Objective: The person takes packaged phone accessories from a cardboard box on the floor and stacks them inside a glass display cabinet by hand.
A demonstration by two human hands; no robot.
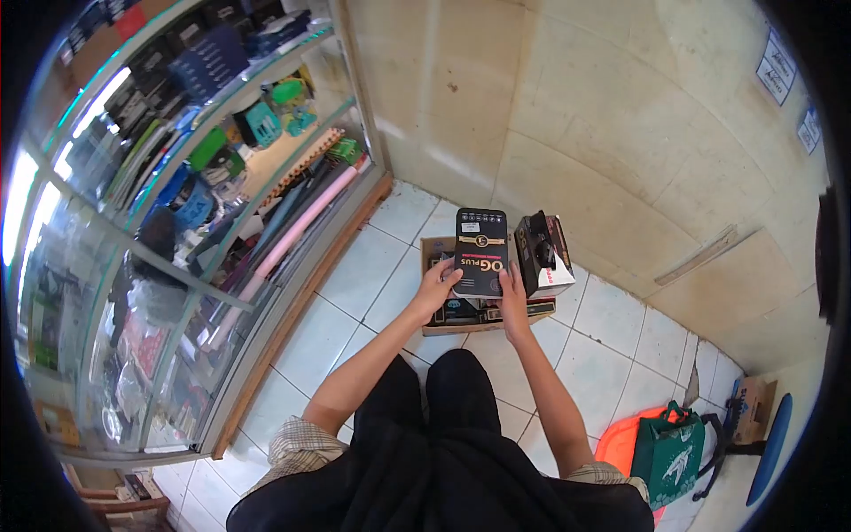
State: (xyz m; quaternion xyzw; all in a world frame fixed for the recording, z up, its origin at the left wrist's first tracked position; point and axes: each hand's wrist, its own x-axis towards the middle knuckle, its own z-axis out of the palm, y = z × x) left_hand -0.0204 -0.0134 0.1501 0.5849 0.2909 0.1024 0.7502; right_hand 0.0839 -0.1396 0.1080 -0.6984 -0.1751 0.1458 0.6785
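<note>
Black with gold and pink lettering, the flat box (481, 241) sits in a two-handed grip above an open cardboard carton (470, 329) in the head view. The left hand (434, 293) pinches its near left corner, thumb laid on the printed face; the right hand (514, 310) closes along the near right edge, thumb also toward the face. The fingers underneath are hidden, so how firmly they bear the weight cannot be told.

Both hands sit at the near end, leaving the far end without visible support. If the contents are heavy or loose, I judge the box could dip away from the person and slip between the thumbs. Should the printed face belong to a lift-off lid, which cannot be made out, holding mainly by that part could let the bottom drop.

Just beyond the right fingertips, a black-and-white box (554, 277) stands close by, with a dark object (546, 244) against its upper part. A swing to the right could knock that box over or dislodge the object. Whether it rests on the tile floor (341, 275) or on something else is unclear.

Below, other dark packages (456, 309) lie in the carton at mixed angles; lowering the held box carelessly could catch a corner on them or crease the carton's rim.
</note>
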